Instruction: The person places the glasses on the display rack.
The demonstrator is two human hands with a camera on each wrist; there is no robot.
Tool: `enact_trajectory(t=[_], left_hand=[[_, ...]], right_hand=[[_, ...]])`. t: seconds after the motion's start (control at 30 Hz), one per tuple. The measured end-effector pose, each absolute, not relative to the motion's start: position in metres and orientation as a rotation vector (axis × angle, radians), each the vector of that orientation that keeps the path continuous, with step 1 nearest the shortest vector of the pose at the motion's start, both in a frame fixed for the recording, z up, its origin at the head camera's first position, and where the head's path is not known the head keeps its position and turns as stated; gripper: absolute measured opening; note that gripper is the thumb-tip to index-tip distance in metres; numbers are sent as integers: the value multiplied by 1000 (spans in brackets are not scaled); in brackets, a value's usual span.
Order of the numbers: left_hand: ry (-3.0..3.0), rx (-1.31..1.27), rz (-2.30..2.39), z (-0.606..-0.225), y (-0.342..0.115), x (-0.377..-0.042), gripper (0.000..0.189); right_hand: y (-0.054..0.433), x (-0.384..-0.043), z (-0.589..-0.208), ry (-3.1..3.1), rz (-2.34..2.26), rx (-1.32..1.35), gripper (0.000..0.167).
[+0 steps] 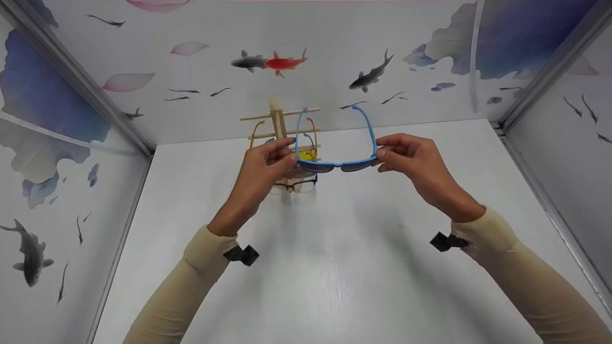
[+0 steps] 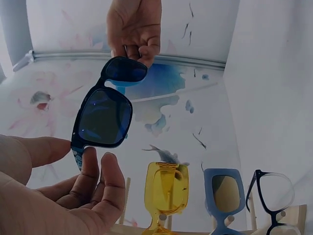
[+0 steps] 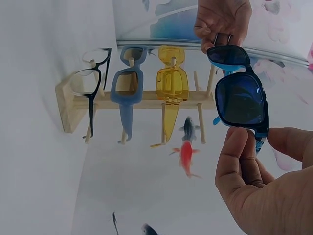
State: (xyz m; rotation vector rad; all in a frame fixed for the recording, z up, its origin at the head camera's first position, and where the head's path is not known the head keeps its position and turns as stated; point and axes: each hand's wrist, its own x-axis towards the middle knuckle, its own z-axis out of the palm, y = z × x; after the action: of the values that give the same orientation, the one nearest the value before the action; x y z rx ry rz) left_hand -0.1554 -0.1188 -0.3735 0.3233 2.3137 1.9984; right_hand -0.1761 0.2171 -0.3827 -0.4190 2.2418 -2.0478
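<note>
A pair of blue-framed sunglasses (image 1: pixel 358 166) with dark lenses is held up in the air between both hands, temples unfolded and pointing away. My left hand (image 1: pixel 260 171) pinches the left hinge corner between thumb and fingers. At the opposite corner, my right hand (image 1: pixel 415 160) grips the frame in the same way. Both wrist views show the lens fronts (image 2: pixel 105 117) and a thumb at the frame's end. Just behind the left hand stands a wooden glasses rack (image 1: pixel 277 123), partly hidden by that hand.
On the rack hang yellow glasses (image 3: pixel 172 84), blue-grey sunglasses (image 3: pixel 126 87) and dark-rimmed clear glasses (image 3: pixel 100 81), one above another. The rack's pegs (image 1: pixel 306 111) stick out sideways. A white tabletop (image 1: pixel 330 267) lies below, with printed walls (image 1: pixel 334 28) at the back and sides.
</note>
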Motion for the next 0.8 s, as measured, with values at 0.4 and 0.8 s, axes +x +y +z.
enact_trajectory(t=[0.4,0.8], left_hand=[[2377,288,2002,-356,-141,-159,49],[2386,258,2050,-354,-166,-166,49]], right_hand=[[190,-189,-373,2203,-2084,-480,34],[161,-205,-371,2162,-2086,-475,34]])
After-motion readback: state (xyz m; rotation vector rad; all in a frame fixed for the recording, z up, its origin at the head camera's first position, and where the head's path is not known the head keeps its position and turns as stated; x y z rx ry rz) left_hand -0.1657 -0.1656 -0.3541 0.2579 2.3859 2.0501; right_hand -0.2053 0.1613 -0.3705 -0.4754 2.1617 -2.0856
